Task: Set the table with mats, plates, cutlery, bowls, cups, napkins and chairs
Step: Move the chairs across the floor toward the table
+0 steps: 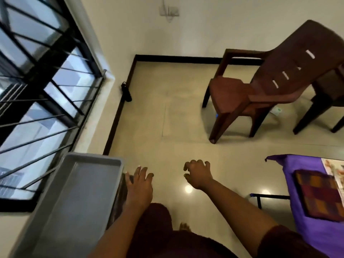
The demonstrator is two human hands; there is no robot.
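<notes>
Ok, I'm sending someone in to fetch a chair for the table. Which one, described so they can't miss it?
Look to the far wall with the black skirting. The brown plastic armchair stands on the tiled floor in front of it, beyond the purple-covered table. It has short slots in its backrest, and it is the nearer of two dark chairs; the second chair is largely hidden behind it.

A barred window [33, 86] with a black frame fills the upper left of the frame. A small black object [126, 92] lies on the beige tiled floor [167, 118] against the dark skirting. High at top centre, a wall switch plate [169, 11] shows, blurred.
</notes>
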